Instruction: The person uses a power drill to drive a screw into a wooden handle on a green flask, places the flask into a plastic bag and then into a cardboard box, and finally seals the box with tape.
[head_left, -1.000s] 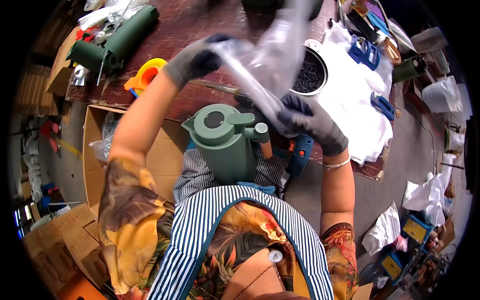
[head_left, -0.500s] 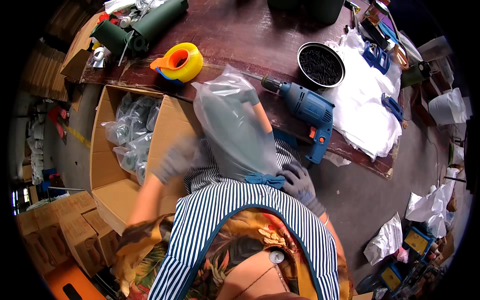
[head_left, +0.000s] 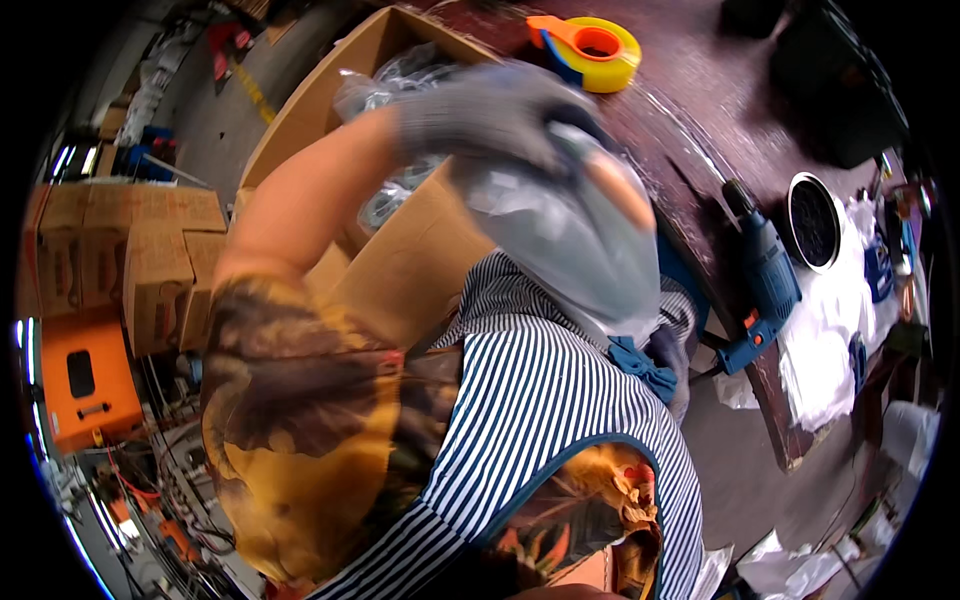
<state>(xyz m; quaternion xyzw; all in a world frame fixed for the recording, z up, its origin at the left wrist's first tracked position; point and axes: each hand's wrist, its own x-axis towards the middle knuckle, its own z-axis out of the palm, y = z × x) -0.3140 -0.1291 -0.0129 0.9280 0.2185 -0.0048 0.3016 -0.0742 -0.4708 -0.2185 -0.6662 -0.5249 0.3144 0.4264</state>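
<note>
A clear plastic bag (head_left: pixel 560 250) with a grey-green, rounded thing inside lies across my lap, slanting up to the table edge. My left hand (head_left: pixel 490 115), in a grey knitted glove with dark fingertips, is curled over the bag's upper end and is smeared by motion. A tan strip shows along the bag's right side; I cannot make out what it is. My right hand (head_left: pixel 672 370), also gloved, is low at my right side beside the blue apron bow (head_left: pixel 640 368), its fingers mostly hidden. Left of my lap, an open cardboard box (head_left: pixel 415 265) holds several bagged things (head_left: pixel 385 100), partly behind my left arm.
On the dark red table (head_left: pixel 690 110) lie a yellow and orange tape dispenser (head_left: pixel 610 55), a blue power drill (head_left: pixel 768 265), a bowl of black screws (head_left: pixel 815 222) and white sheeting (head_left: pixel 825 345). Closed cartons (head_left: pixel 160 265) and an orange case (head_left: pixel 90 380) stand at the left.
My view has turned left, so the table and box sit further right. My left hand has come up from beside the box onto the bag's upper end. My right hand stays near the bow.
</note>
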